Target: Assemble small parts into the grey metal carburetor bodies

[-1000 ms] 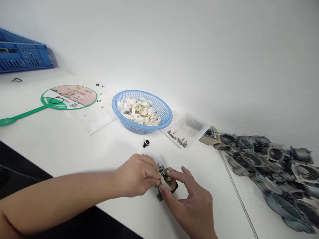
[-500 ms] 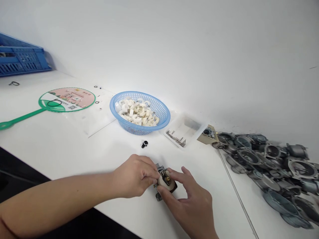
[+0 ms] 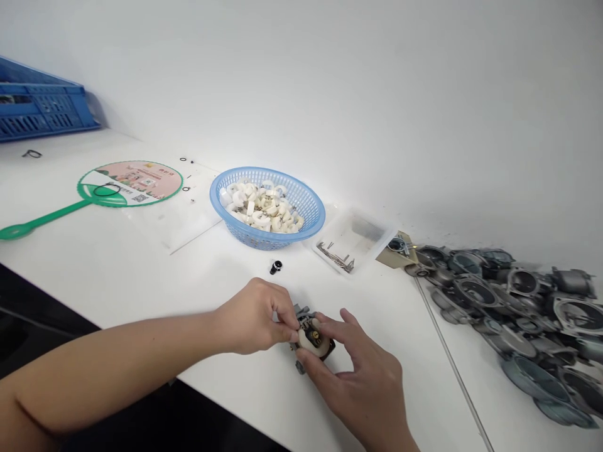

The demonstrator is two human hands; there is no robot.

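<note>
Well, from the left: a blue plastic crate point(image 3: 42, 107) sits at the far corner of the white desk point(image 3: 117, 276), and a small black ring point(image 3: 32, 154) lies just beside it. Next comes a green-handled paper fan point(image 3: 129, 183) with a black O-ring point(image 3: 106, 190) on its face, then a clear plastic sheet point(image 3: 188, 216) dotted with a few tiny black rings point(image 3: 186, 188). The left hand point(image 3: 249, 317) reaches in below these, its fingers point(image 3: 287, 317) pinched together on the upper edge of a small die-cast metal body point(image 3: 304, 320). That body is held between both hands at the desk's near side, in front of the basket, with a white ring point(image 3: 311, 339) and a brass centre point(image 3: 316, 341) seated on it. Whether it touches the desk cannot be told. The right hand point(image 3: 367, 395) has its thumb point(image 3: 306, 358) on the lower edge and its other fingers spread, so its grip is unclear. Beyond, a blue mesh basket point(image 3: 267, 172) holds a heap of loose white rings point(image 3: 261, 210), a black fitting point(image 3: 276, 267) stands alone, and a clear tray point(image 3: 351, 242) holds metal pins point(image 3: 334, 256). At the far right, many die-cast metal housings point(image 3: 509, 314) lie piled, with no white ring showing on them.
</note>
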